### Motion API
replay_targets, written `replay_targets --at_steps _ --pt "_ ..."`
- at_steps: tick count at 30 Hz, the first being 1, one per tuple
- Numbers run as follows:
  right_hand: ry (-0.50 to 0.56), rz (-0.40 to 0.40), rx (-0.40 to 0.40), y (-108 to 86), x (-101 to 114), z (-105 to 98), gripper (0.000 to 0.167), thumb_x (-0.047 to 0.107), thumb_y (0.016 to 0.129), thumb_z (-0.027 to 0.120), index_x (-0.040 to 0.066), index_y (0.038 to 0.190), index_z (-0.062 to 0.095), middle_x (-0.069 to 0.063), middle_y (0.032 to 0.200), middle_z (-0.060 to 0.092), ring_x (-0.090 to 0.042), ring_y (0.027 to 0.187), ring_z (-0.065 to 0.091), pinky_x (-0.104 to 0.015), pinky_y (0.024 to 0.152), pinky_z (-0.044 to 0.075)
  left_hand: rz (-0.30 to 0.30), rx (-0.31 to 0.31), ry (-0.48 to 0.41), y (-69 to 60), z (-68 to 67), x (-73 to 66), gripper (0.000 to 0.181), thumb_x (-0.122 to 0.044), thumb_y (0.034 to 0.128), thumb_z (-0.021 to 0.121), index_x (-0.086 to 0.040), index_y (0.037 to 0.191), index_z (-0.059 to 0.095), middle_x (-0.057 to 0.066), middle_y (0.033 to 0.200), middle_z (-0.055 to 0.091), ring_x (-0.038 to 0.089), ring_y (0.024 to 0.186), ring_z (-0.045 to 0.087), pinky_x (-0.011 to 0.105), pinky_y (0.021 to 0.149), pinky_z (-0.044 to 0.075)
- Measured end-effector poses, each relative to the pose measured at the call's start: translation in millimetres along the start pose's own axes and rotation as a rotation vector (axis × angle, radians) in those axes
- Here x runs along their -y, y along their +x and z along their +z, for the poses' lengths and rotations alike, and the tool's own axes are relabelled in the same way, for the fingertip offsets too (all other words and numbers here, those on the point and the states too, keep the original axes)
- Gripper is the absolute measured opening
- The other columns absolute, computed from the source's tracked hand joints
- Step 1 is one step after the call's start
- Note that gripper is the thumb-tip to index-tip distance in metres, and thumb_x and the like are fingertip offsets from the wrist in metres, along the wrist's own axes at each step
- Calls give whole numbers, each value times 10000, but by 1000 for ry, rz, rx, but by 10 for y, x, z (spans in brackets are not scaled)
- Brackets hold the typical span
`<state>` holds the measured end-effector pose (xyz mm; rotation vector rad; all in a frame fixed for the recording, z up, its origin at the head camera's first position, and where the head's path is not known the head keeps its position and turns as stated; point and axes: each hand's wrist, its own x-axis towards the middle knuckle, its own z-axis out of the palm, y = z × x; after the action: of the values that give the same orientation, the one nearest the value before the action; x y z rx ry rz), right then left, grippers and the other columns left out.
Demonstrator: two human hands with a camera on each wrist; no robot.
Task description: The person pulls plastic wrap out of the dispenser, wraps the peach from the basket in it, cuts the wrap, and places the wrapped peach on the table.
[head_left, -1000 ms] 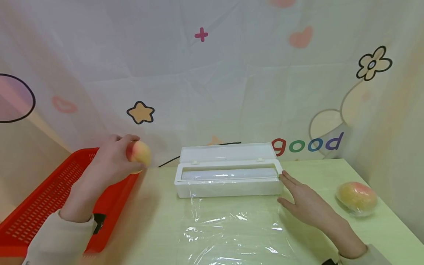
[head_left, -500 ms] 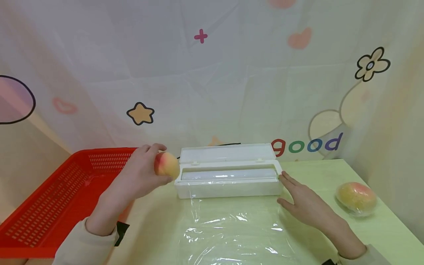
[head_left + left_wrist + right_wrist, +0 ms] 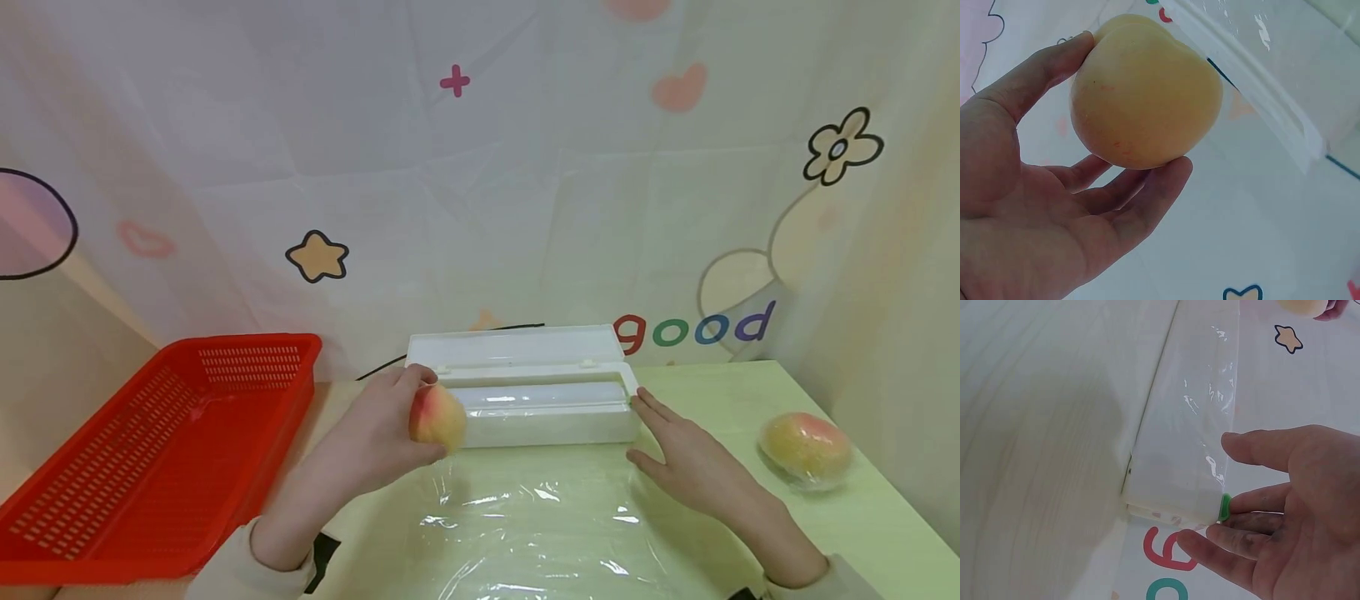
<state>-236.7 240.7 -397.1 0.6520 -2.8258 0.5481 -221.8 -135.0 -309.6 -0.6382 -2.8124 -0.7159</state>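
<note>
Approx. half done, judging by the 2 peaches in view: wrapped peach (image 3: 806, 450) sits far R on worktop (image 3: 720, 387). Bare peach (image 3: 438, 419) is up by dispenser's (image 3: 551, 430) L end, L hand's (image 3: 375, 442) grip clamped on it. R hand (image 3: 693, 462), fingers extended, thumb apart, touches dispenser's R end. Cling film (image 3: 525, 529) pulled out; wrapping no. 2 prob. left.

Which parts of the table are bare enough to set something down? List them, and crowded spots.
Bare: the table beyond the right hand, between the white box and the wrapped fruit. Narrower: between red basket and box, partly blocked by the left hand. Crowded: in front of the box, where clear film lies.
</note>
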Motion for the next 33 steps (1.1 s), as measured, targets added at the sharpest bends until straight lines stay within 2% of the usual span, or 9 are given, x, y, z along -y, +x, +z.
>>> replay_targets --at_steps 10,14,21,25,33 --pt "5 -5 -8 -19 -12 2 715 186 955 744 -147 1483 394 -334 1556 342 -521 1337 453 -612 1036 418 70 65 -58 -28 293 -179 624 -163 723 923 -55 1237 586 66 1146 605 255 1063 545 427 902 516" --pt "5 -5 -8 -31 -15 2 716 183 956 741 -155 1480 390 -342 1554 335 -525 1331 456 -612 1036 417 121 102 -35 -38 411 -266 615 -199 729 906 -71 1233 577 36 1087 604 235 1043 539 414 890 514" --pt "9 8 3 -35 -4 -2 725 191 958 741 -144 1491 381 -330 1570 316 -524 1336 451 -614 1036 417 191 169 -1 -94 633 -419 600 -216 707 897 -88 1206 589 -30 1033 571 167 997 521 303 877 498" --pt "8 10 12 -24 9 5 725 194 959 739 -142 1493 381 -325 1577 309 -518 1338 453 -609 1037 418 209 212 17 -147 751 -487 587 -243 690 906 -126 1170 589 -81 972 511 125 959 499 247 852 482" --pt "16 13 12 -36 10 5 727 193 963 735 -142 1497 373 -329 1580 296 -520 1334 456 -610 1038 417 241 281 53 -226 935 -571 572 -289 687 891 -184 1149 570 -107 945 470 82 938 468 192 792 450"
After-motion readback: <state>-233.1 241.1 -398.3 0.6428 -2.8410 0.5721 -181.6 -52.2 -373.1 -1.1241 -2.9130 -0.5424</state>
